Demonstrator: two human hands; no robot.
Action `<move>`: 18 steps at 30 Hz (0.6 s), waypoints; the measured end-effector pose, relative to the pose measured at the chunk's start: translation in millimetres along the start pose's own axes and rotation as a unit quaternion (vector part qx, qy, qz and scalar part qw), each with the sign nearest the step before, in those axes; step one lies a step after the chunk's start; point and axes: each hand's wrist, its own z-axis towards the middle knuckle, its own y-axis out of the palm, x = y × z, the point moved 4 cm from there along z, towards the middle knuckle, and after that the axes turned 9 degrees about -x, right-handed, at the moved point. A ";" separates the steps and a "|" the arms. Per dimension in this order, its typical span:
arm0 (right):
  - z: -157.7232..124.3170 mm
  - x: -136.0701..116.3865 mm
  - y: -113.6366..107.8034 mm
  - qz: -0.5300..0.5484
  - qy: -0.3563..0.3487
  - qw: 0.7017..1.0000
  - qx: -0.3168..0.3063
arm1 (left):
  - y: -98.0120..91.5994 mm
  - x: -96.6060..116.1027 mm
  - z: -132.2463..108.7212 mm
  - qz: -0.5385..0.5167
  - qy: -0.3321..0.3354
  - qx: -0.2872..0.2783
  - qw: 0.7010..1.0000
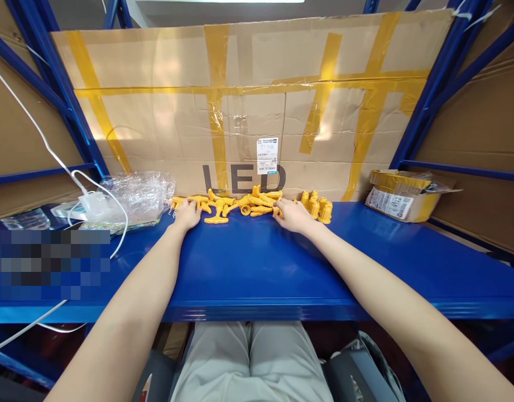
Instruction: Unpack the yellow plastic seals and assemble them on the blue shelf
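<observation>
Grey trousers [250, 363] at 6 o'clock, knees under blue counter [248, 268]. Left hand [188, 215] out at 11, fingers bent over left end of loose yellow pieces [219, 211]; can't tell if anything's pinched. Right hand [294, 216] just past 12, fingertips at heap's right end, grip hidden too. Heap itself at 12, far side of counter. Upright yellow pieces [313, 205] bunched at 1, just beside right hand. Clear wrap [139, 192] at 10, small box [419, 206] at 2. Behind, cardboard sheet [177, 134].
</observation>
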 end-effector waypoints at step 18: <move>-4.8 -5.8 -4.1 0.016 -0.037 0.999 -0.008 | -7.5 59.7 -20.0 0.045 -0.018 -0.140 0.989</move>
